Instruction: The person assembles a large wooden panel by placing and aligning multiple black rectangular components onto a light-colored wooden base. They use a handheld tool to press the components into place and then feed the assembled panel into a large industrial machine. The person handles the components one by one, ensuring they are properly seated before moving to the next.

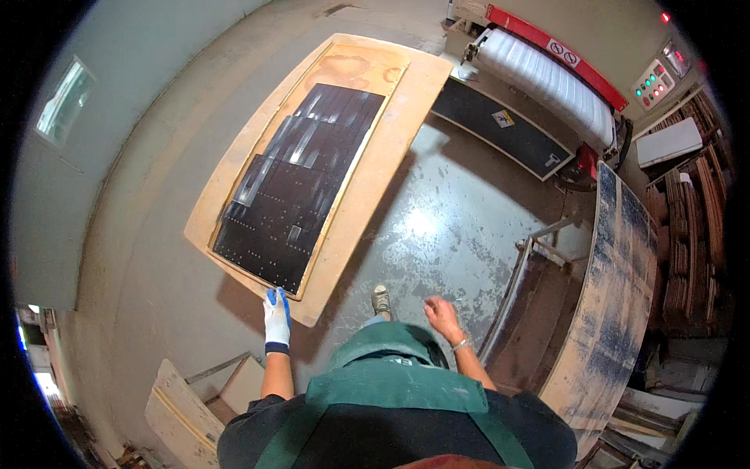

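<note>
My left hand [277,319], in a white glove with blue fingertips, is closed on the near edge of a large pale wooden board [394,156]. On this board lie several dark panels [273,211] inside a raised wooden frame. The panels overlap in steps, and small light dots and shiny strips mark their surface. What lies under my left fingertips is hidden. My right hand [443,316] is bare, with a band at the wrist. It hangs in the air to the right of my body, fingers loosely bent and nothing seen in them.
A machine with a white roller [547,82] and red bar stands at the far right, near a lit control panel [655,84]. A scuffed dark-topped board [613,289] and metal frame [508,289] flank my right side. Stacked sheets [691,227] lie beyond. Another board [183,410] leans at lower left.
</note>
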The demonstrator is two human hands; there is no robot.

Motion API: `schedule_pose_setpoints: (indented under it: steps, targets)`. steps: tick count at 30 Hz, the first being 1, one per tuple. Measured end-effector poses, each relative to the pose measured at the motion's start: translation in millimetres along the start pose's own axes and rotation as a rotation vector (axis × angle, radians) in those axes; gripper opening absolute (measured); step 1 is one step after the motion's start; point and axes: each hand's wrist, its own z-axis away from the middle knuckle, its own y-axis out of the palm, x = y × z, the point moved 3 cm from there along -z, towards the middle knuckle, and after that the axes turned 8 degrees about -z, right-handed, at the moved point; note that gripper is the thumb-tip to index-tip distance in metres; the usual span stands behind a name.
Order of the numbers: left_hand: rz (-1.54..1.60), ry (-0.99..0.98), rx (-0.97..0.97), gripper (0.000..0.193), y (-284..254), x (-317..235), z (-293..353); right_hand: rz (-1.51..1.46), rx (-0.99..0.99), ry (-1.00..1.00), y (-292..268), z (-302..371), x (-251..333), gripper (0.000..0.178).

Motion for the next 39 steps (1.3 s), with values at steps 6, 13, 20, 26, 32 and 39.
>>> schedule_pose_setpoints:
  steps: [6, 13, 20, 26, 32, 39]
  targets:
    - [0.095, 0.02, -0.04, 0.029, 2, 38, -17, 0.022, 0.166, 0.102, 53, 79, -36, 0.03]
    - [-0.04, 0.015, 0.144, 0.061, -10, 34, -7, -0.004, 0.216, 0.138, 90, 92, -28, 0.031]
    - [0.546, -0.117, 0.245, 0.048, -24, 27, -6, -0.393, 0.172, 0.119, 143, 28, 34, 0.026]
    - [0.682, -0.142, 0.601, 0.058, -68, 68, -28, -0.753, -0.015, 0.246, 199, -23, 145, 0.027]
    - [0.673, -0.114, 0.617, 0.057, -169, 107, -50, -0.588, -0.274, 0.211, 260, -61, 220, 0.03]
    - [0.61, -0.248, 0.448, 0.065, -233, 197, -112, -0.026, -0.514, 0.21, 285, -83, 237, 0.033]
